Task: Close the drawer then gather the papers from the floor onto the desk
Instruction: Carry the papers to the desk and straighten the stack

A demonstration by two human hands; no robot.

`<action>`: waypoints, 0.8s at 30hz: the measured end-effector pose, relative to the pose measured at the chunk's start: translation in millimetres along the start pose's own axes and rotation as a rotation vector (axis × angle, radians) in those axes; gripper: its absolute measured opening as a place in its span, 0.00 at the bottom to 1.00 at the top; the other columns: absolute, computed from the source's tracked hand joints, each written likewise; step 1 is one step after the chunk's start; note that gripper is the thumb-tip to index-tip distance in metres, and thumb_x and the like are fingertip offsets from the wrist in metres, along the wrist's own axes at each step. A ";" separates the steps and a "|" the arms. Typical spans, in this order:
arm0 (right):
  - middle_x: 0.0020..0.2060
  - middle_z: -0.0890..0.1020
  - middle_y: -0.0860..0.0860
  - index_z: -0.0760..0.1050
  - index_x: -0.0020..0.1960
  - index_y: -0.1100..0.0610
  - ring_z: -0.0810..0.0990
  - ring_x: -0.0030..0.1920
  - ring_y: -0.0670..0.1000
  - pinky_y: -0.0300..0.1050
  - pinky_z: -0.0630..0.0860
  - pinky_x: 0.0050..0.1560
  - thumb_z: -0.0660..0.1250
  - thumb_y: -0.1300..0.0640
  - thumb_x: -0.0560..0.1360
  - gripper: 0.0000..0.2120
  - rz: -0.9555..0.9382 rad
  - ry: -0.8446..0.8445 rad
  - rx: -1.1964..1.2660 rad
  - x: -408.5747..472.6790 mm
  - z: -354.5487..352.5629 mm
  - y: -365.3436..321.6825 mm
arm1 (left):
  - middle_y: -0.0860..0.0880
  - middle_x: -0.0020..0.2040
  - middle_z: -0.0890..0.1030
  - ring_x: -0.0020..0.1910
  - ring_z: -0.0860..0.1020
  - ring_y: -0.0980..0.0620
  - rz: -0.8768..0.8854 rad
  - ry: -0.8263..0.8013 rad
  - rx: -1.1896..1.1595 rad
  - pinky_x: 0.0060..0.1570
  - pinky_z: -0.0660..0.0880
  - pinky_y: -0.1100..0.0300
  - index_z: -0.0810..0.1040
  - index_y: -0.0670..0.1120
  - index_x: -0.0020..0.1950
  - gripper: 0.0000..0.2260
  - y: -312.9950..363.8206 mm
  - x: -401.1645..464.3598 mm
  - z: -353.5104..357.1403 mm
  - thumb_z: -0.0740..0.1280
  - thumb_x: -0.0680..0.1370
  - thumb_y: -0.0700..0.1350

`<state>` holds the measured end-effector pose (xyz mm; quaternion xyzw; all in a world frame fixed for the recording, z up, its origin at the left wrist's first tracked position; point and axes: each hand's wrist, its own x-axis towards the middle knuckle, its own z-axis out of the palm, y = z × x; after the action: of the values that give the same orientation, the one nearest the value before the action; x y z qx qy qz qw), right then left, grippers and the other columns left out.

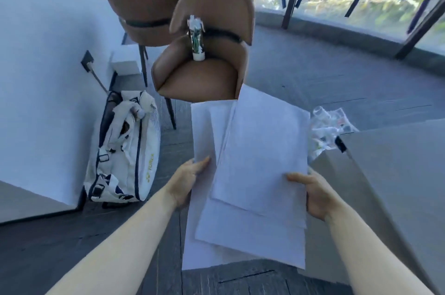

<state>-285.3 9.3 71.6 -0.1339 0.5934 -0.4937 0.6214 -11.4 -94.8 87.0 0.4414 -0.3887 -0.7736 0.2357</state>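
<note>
A loose stack of several white papers [250, 174] hangs in front of me above the dark floor, the sheets fanned unevenly. My left hand [186, 180] grips the stack's left edge with the thumb on top. My right hand [313, 192] holds the right edge, fingers curled over the top sheet. The grey desk [397, 174] stands to the right, its corner close to my right hand. No drawer is visible in the head view.
A brown chair [204, 61] with a white tube [196, 39] on its seat stands just beyond the papers, a second brown chair [142, 10] behind it. A white sports bag [125, 150] leans by the left wall. Crumpled plastic packaging [330, 126] lies beside the desk.
</note>
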 end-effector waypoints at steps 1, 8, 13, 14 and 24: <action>0.53 0.85 0.58 0.77 0.62 0.57 0.85 0.50 0.61 0.61 0.80 0.53 0.68 0.67 0.72 0.20 -0.036 0.017 0.000 -21.9 -2.7 -19.8 | 0.46 0.52 0.86 0.50 0.84 0.48 -0.001 -0.027 0.007 0.50 0.79 0.53 0.81 0.43 0.57 0.16 22.5 -4.3 16.8 0.61 0.79 0.51; 0.47 0.85 0.61 0.80 0.50 0.60 0.83 0.44 0.61 0.65 0.79 0.52 0.73 0.68 0.66 0.13 -0.410 0.408 0.044 -151.1 -71.3 -113.5 | 0.54 0.48 0.86 0.49 0.84 0.55 0.186 -0.357 0.374 0.57 0.76 0.51 0.83 0.50 0.53 0.15 120.3 -5.5 196.3 0.76 0.66 0.45; 0.36 0.87 0.50 0.80 0.48 0.60 0.84 0.36 0.51 0.45 0.81 0.39 0.67 0.73 0.70 0.12 -0.683 0.699 0.081 -247.3 -165.3 -144.5 | 0.50 0.37 0.86 0.42 0.83 0.47 0.201 -0.522 0.445 0.47 0.79 0.51 0.87 0.47 0.38 0.08 114.2 -4.8 343.4 0.76 0.61 0.38; 0.36 0.87 0.50 0.80 0.49 0.60 0.84 0.37 0.51 0.45 0.81 0.39 0.68 0.72 0.71 0.11 -0.712 0.748 0.064 -267.6 -184.5 -149.5 | 0.48 0.39 0.86 0.43 0.83 0.47 0.192 -0.565 0.430 0.47 0.80 0.52 0.87 0.45 0.41 0.10 109.7 -6.2 372.5 0.75 0.62 0.36; 0.32 0.82 0.50 0.79 0.37 0.55 0.80 0.35 0.51 0.46 0.74 0.37 0.75 0.62 0.69 0.06 -0.665 1.081 0.006 -351.0 -310.3 -121.2 | 0.47 0.36 0.84 0.36 0.81 0.51 0.245 -0.510 0.374 0.40 0.78 0.60 0.85 0.43 0.38 0.06 10.4 -22.8 567.2 0.76 0.63 0.36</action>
<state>-543.0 352.9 294.6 -0.0411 0.7487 -0.6600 0.0476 -491.1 138.3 281.6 0.2191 -0.6204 -0.7404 0.1373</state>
